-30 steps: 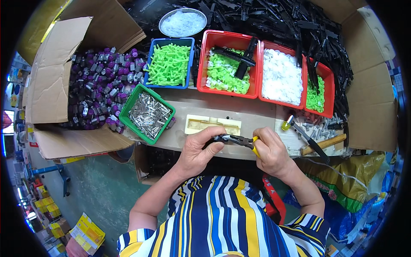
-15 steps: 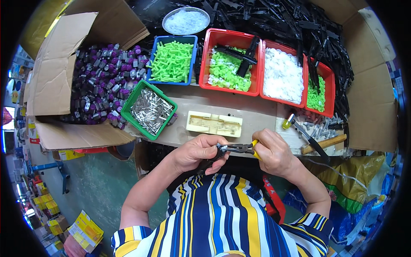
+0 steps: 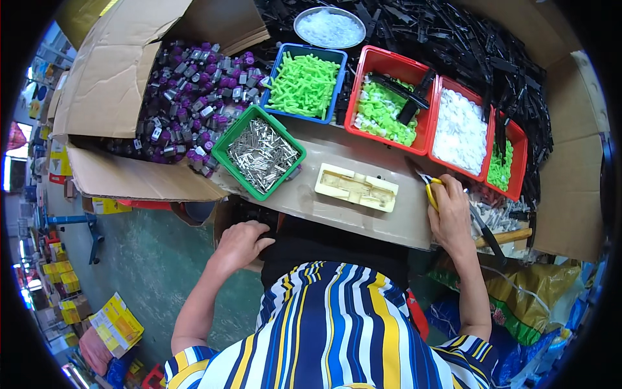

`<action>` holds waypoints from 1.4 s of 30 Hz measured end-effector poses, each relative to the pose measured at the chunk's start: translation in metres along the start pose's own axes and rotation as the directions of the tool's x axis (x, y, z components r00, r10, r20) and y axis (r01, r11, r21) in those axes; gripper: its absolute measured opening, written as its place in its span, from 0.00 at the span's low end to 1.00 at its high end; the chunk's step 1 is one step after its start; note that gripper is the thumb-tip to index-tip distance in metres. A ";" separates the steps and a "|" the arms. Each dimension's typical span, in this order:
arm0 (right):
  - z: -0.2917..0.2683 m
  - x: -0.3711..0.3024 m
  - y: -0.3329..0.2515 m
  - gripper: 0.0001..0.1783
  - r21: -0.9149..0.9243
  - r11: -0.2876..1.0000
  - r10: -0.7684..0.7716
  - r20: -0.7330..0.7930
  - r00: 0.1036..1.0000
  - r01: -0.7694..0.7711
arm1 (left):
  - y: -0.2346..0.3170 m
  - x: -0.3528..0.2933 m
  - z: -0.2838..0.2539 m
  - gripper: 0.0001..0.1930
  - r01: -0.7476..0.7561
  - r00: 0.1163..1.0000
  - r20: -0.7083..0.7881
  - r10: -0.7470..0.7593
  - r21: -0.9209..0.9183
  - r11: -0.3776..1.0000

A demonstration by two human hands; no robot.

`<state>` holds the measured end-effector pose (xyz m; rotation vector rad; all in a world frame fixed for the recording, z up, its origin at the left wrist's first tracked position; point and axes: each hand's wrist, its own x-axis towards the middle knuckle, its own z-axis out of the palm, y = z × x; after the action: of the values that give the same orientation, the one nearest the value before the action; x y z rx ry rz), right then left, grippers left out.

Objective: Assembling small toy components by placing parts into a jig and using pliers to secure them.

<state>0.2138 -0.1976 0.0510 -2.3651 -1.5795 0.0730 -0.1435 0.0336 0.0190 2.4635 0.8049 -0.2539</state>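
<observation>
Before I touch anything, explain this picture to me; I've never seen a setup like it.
There is no machine here: a person works with two bare hands. The picture comes from a wide fisheye camera worn on the head, looking down, so straight edges bend near the rim. The right hand holds pliers with yellow handles over the table. The left hand is on the person's side of the table's near edge, with nothing clearly visible in it. On the table are a cream block, a green bin of metal pins, a blue bin of green sticks, and three red bins of small pieces. A cardboard box at the left holds purple and grey parts.
</observation>
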 end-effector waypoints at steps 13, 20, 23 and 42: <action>-0.010 0.073 -0.060 0.15 0.131 0.946 -0.254 -0.274 0.928 0.297 | 0.080 0.064 -0.068 0.07 -0.205 0.833 -0.428 0.351 0.349 0.914; -0.013 0.139 -0.004 0.12 -0.083 0.990 -0.134 -0.316 0.939 0.114 | 0.080 0.075 -0.050 0.13 -0.251 0.751 -0.450 0.483 0.482 0.839; -0.006 0.155 -0.002 0.12 -0.231 0.973 -0.077 -0.236 0.969 0.021 | 0.087 0.078 -0.050 0.13 -0.289 0.736 -0.478 0.480 0.420 0.860; 0.015 0.026 -0.056 0.10 0.141 0.932 -0.282 -0.295 0.913 0.333 | 0.074 0.054 -0.021 0.11 -0.281 0.654 -0.654 0.380 0.256 0.925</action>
<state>0.1707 -0.1509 0.0552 -1.8662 -1.7036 -0.1564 -0.0563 0.0208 0.0504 2.7843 0.5882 0.8479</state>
